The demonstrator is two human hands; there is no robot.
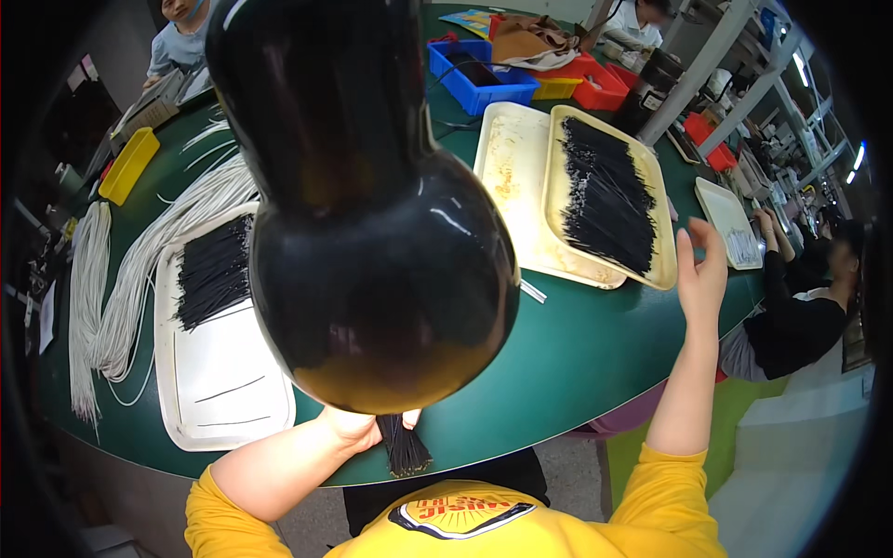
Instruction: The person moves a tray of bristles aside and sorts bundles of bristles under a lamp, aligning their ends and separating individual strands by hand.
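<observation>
A big glossy black bulbous object (372, 232) hangs close to the camera and hides the middle of the green table (577, 353). My left hand (358, 430) sits just under it at the table's near edge, shut on a bundle of short black wires (406, 448) whose ends point down toward me. My right hand (702, 272) is raised with its fingers apart and holds nothing. It hovers beside the near right corner of a cream tray (662, 244) that carries a heap of black wires (605, 200).
A white tray (223, 372) with black wires (214, 270) lies at the left, next to long white cables (139, 260). A second cream tray (510, 167) overlaps the first. Blue, red and yellow bins stand at the back. Other people sit at the far left, back and right.
</observation>
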